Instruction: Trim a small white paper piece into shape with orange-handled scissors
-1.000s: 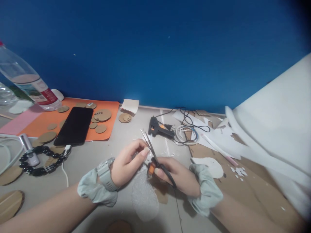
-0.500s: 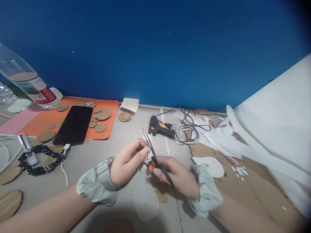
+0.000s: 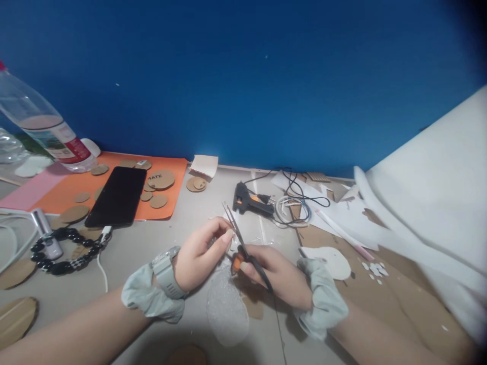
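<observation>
Scissors with black and orange handles are held in my right hand, their blades pointing up and away over the table. The fingers of my left hand are pinched together beside the blades, on a small whitish piece that is mostly hidden. Below both hands lies a translucent, glittery rounded sheet, with a bit of brown cardboard by its right edge. Just beyond my hands a black glue gun rests on its side.
A black phone and cardboard discs lie on orange paper at left, near a bottle and a beaded bracelet. Coiled cables, a white cutout and white scraps are at right.
The view has shifted very slightly, and the scissor blades look a little closer together. Both hands keep nearly the same place and hold.
</observation>
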Tool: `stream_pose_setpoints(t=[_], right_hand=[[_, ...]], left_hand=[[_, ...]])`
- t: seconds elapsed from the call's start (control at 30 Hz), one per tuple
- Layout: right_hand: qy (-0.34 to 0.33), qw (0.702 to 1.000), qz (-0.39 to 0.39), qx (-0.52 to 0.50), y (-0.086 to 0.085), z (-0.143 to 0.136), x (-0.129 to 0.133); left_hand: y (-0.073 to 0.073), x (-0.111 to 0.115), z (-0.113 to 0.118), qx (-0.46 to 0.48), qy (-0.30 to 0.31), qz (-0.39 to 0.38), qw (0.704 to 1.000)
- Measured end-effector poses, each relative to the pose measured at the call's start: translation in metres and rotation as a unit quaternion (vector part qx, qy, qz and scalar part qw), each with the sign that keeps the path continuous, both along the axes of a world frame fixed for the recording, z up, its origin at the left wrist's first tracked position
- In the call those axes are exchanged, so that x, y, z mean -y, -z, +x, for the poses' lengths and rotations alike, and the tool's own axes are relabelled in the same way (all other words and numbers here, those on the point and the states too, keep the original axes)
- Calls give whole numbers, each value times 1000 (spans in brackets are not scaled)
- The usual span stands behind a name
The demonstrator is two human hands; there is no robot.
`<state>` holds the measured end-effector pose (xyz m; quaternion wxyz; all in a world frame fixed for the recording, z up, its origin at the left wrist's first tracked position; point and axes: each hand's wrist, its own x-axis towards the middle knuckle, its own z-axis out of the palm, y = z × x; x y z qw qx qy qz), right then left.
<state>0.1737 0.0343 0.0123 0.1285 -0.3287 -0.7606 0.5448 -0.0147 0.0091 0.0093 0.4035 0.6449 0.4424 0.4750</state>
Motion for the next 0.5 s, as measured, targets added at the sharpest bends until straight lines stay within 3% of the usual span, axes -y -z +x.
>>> stream_pose_setpoints(t=[0.5], right_hand=[[-5, 1000, -6, -6, 0, 1, -2]], left_hand=[[2, 0, 0, 3, -2, 0, 1000]])
